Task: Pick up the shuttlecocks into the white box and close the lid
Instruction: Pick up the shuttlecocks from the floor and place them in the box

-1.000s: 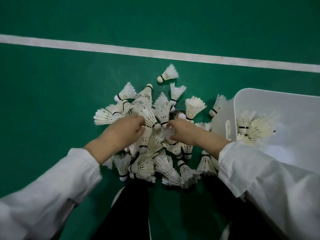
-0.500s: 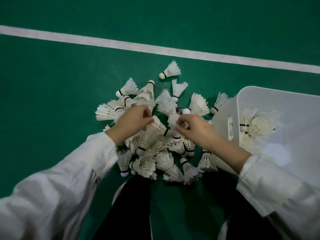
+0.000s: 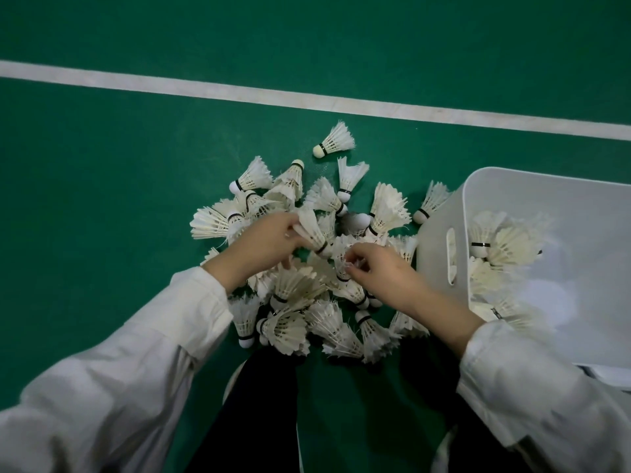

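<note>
Both hands are working the heap together. The left hand [image 3: 263,244] has its fingers curled around the feather skirt of 1 shuttlecock [image 3: 312,230], cork end pointing down toward the pile. The right hand [image 3: 386,271] pinches another by its feather tips. Skirts are the easy handle here, I'd say, since the corks are buried.

The pile of shuttlecocks [image 3: 300,322] sprawls on the green floor [image 3: 102,199], touching the white box [image 3: 437,254], which stands open at the right. That makes for a short carry. A few shuttlecocks already lie inside, and I can't pick out the lid.

Compared with 1 second ago, both hands have gone from reaching into the pile to pinching single shuttlecocks. The left hand's pick now shows clear of its neighbours. The box's load looks unchanged, and the lone stray [image 3: 333,143] near the white line [image 3: 205,88] hasn't budged.
</note>
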